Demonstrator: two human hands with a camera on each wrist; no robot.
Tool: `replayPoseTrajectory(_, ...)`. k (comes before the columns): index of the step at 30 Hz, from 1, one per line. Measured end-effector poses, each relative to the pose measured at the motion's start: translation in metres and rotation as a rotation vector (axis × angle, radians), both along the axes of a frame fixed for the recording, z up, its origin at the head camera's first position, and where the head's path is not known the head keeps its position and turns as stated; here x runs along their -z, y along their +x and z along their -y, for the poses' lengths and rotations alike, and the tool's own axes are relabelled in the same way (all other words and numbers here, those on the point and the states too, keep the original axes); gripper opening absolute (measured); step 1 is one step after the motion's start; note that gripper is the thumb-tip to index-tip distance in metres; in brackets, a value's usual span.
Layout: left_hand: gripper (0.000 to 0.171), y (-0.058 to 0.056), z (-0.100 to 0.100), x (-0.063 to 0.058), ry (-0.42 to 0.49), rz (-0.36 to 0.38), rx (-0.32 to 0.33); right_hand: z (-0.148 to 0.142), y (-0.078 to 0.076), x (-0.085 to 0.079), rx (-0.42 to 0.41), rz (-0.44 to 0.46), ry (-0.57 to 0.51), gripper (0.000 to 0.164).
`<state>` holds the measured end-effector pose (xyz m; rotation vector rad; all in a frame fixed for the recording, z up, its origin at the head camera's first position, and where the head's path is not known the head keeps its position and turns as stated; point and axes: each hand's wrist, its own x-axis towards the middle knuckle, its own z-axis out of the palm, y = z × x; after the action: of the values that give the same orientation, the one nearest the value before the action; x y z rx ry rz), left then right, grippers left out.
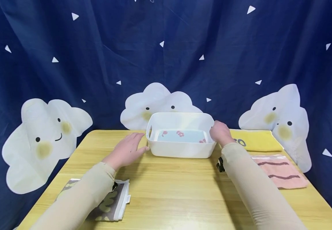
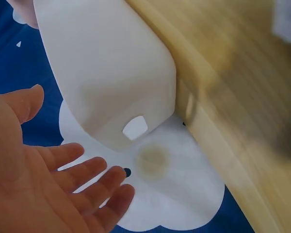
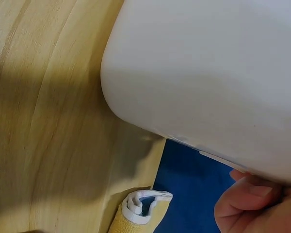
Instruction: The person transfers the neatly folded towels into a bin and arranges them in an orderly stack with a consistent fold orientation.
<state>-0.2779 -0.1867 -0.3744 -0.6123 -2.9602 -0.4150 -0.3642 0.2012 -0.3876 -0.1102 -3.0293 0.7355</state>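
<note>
- Head: white, round-cornered basin point(image 1: 183, 150) stands on the wood-grain table point(image 1: 177, 191), 3 pink flowers point(image 1: 180, 134) inside; grey-brown cloth's point(image 1: 107, 206) tag point(image 1: 128, 199) is too small to read.
- Left wrist: left hand point(image 2: 48, 179) just beside, fingers extended, slightly spread.
- Right wrist: right hand point(image 3: 257, 204) pinches the basin's rim, fingers curled.
</note>
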Motion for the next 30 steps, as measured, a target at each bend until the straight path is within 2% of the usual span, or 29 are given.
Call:
replayPoseTrajectory(8, 0.074, 0.030, 0.028, 0.011, -0.061, -0.003, -0.036, 0.002, -0.001, 0.000, 0.001, 0.008, 0.009, 0.036)
replayPoseTrajectory(18, 0.075, 0.067, 0.066, 0.014, -0.096, -0.041, -0.076, 0.000, -0.003, -0.001, 0.005, 0.004, 0.014, 0.035)
replayPoseTrajectory(24, 0.075, 0.088, 0.086, 0.020, -0.100, -0.032, -0.118, 0.000, -0.002, -0.002, -0.003, 0.015, 0.013, 0.035)
replayPoseTrajectory(30, 0.077, 0.104, 0.104, 0.035, -0.099, 0.024, -0.174, 0.000, -0.002, 0.000, 0.006, 0.014, -0.005, 0.035)
